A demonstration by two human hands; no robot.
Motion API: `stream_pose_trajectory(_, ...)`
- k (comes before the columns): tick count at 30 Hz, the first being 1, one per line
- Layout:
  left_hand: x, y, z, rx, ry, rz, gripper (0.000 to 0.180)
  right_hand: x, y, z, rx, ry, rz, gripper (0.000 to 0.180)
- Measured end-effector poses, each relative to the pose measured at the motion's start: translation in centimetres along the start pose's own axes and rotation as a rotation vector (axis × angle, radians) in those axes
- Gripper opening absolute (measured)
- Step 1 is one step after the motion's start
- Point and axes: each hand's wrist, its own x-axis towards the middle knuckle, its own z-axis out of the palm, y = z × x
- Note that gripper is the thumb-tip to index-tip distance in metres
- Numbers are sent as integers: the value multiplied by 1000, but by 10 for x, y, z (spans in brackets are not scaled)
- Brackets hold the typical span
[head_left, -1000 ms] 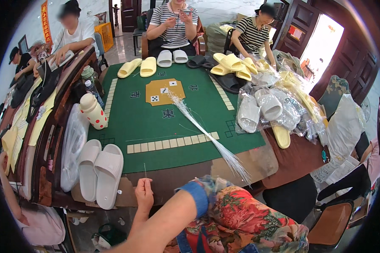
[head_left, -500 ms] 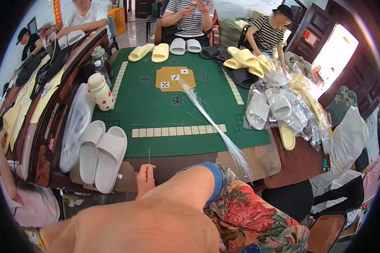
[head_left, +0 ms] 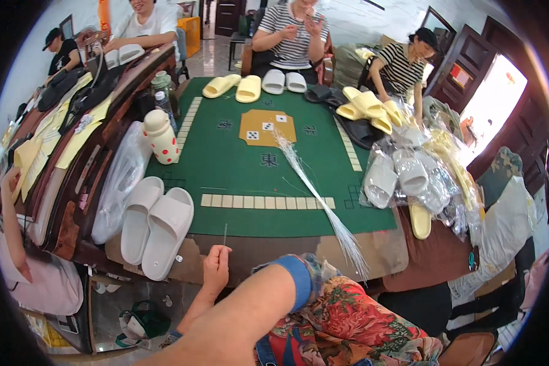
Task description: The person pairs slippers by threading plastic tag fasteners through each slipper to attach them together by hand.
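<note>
Green felt covers the desk (head_left: 238, 177), with a bundle of thin clear strands (head_left: 314, 195) at its centre. At 6 o'clock the left hand (head_left: 216, 272) pinches one thin strand (head_left: 225, 234) upright, beside white slippers (head_left: 155, 229) at 8 o'clock. I cannot see the right hand.

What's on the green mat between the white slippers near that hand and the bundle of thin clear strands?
Between the white slippers and the bundle of strands, the head view shows a row of pale tiles on the green mat.

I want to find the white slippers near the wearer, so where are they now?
In the head view, the pair of white slippers lies at the near left corner of the green table, beside a clear plastic bag and just left of the hand pinching a thin strip.
</note>
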Motion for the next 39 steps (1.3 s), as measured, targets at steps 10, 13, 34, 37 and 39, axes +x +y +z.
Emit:
stream_pose_trajectory(10, -1, 28, 3, -44, -59, 103, 15, -70, -121, -7, -1043, 453, 44, 20)
stream_pose_trajectory(13, -2, 19, -5, 49, -42, 94, 17, -41, -107, 32, -990, 780, -190, 48)
stream_pose_trajectory(34, 0, -4, 4, 61, -32, 26, 18, -35, -114, 36, -933, 441, -36, 52)
stream_pose_trajectory(37, 0, -4, 2, 56, -49, 14, 17, -35, -114, 36, -894, 415, -1, 51)
stream_pose_trajectory(39, 0, 0, 2, 53, -57, 16, 17, -32, -106, 31, -798, 414, -46, 51)
